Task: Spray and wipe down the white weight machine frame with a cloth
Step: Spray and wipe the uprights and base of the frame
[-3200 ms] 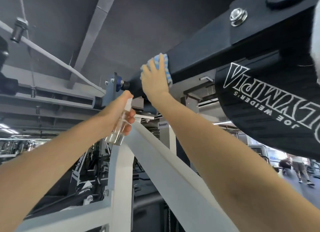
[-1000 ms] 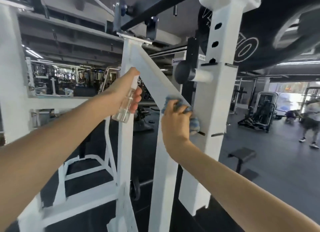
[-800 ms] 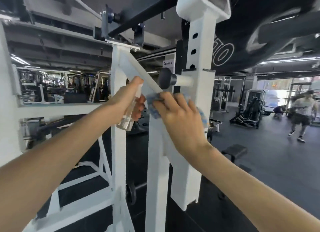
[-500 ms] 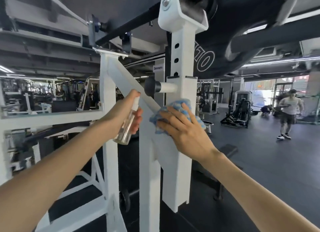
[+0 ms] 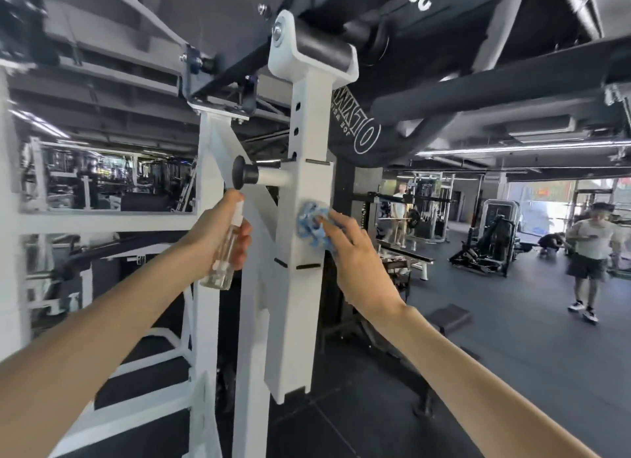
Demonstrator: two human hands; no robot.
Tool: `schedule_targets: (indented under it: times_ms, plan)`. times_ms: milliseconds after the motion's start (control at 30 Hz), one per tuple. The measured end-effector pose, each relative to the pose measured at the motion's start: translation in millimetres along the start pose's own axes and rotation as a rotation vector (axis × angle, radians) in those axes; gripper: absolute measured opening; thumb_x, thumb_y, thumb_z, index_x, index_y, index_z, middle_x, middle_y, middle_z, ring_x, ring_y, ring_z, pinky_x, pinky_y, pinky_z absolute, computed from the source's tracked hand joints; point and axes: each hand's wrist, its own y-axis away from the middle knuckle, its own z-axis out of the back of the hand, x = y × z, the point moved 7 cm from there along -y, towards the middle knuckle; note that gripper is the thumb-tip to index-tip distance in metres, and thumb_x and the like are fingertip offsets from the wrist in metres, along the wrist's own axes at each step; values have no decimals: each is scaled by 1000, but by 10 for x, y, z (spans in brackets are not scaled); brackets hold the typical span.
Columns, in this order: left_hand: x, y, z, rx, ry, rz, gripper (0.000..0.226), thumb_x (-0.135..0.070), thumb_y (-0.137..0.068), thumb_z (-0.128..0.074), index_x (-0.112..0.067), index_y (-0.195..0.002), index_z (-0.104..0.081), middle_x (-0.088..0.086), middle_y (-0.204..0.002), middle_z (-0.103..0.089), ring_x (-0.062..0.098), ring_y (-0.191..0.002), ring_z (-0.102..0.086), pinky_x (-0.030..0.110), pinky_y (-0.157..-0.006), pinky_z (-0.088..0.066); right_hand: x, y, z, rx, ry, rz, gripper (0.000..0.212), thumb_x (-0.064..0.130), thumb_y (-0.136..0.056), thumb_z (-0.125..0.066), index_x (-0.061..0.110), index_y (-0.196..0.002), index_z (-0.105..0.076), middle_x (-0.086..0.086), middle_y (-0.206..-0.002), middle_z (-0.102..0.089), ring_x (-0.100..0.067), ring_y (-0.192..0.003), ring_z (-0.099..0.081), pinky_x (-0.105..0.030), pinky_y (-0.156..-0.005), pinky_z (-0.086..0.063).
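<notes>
You are gripping a small clear spray bottle (image 5: 223, 256) in your left hand (image 5: 218, 228), holding it upright just beside the diagonal brace of the white weight machine frame (image 5: 297, 321). Your right hand (image 5: 351, 249) is holding a bunched blue-and-white cloth (image 5: 309, 228) against the frame's upright post, below the black-capped pull pin (image 5: 244, 175). A black weight plate (image 5: 358, 140) is hanging overhead, its half-hidden lettering possibly reading "OLYMPIA". At the right, a person (image 5: 590, 252) is walking across the dark gym floor (image 5: 512, 355).
</notes>
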Motion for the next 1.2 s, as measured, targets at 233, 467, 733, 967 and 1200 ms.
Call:
schedule_targets:
  times_ms: [233, 467, 733, 967, 1200]
  plan:
    - [18, 555, -200, -101, -19, -57, 49, -48, -97, -43, -10, -66, -48, 5, -53, -50, 19, -41, -41, 26, -49, -37, 59, -88, 497, -26, -96, 116, 57, -21, -78, -52, -3, -132, -47, -18, -134, -43, -35, -121, -48, -46, -104, -41]
    - [-184, 977, -391, -159, -88, -75, 53, -49, -96, -43, -8, -63, -48, 7, -54, -50, 21, -40, -42, 26, -48, -38, 334, -60, 890, -78, -201, 182, 50, -17, -81, -53, -1, -128, -51, -16, -134, -45, -34, -120, -48, -36, -106, -38]
    - [-606, 1103, -707, -113, -134, -125, 50, -49, -95, -42, -10, -64, -49, 5, -52, -49, 19, -37, -41, 24, -46, -38, 78, -36, 1377, -51, -282, 112, 49, -20, -82, -41, -5, -128, -50, -15, -133, -45, -32, -121, -47, -23, -107, -32]
    - [-662, 1204, -1063, -77, -198, -133, 51, -49, -96, -43, -9, -64, -49, 6, -52, -49, 20, -37, -41, 25, -48, -39, -198, 20, 1402, -74, -441, -17, 49, -19, -83, -41, -5, -128, -51, -14, -131, -46, -25, -123, -45, -5, -103, -23]
    - [-882, 1263, -1353, -197, -258, -217, 50, -50, -95, -43, -9, -67, -49, 3, -49, -51, 19, -38, -42, 23, -43, -39, -396, 6, 1536, -72, -500, 125, 48, -18, -82, -41, -5, -127, -53, -14, -129, -49, -26, -120, -48, -17, -107, -28]
